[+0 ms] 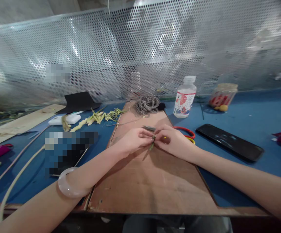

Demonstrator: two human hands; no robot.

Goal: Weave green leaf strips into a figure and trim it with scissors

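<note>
My left hand [140, 139] and my right hand [169, 139] meet over the wooden board [152, 187], fingertips almost touching. Both pinch a small green-brown piece of plant [152, 146], whose narrow tip points down toward the board. Its upper part is hidden by my fingers. Just beyond my hands lie scissors with red and yellow handles [187, 132]; their metal blades [148, 128] reach out past my right fingers. A pale bangle [68, 184] circles my left wrist.
Behind the hands is a coil of grey cord [147, 105]. A labelled bottle [185, 97], a jar [224, 95] and a black phone [229, 142] stand or lie to the right. At left are pale green plant strips [99, 117], a white case [64, 119] and cables [21, 165]. A perforated metal screen [106, 55] closes the back.
</note>
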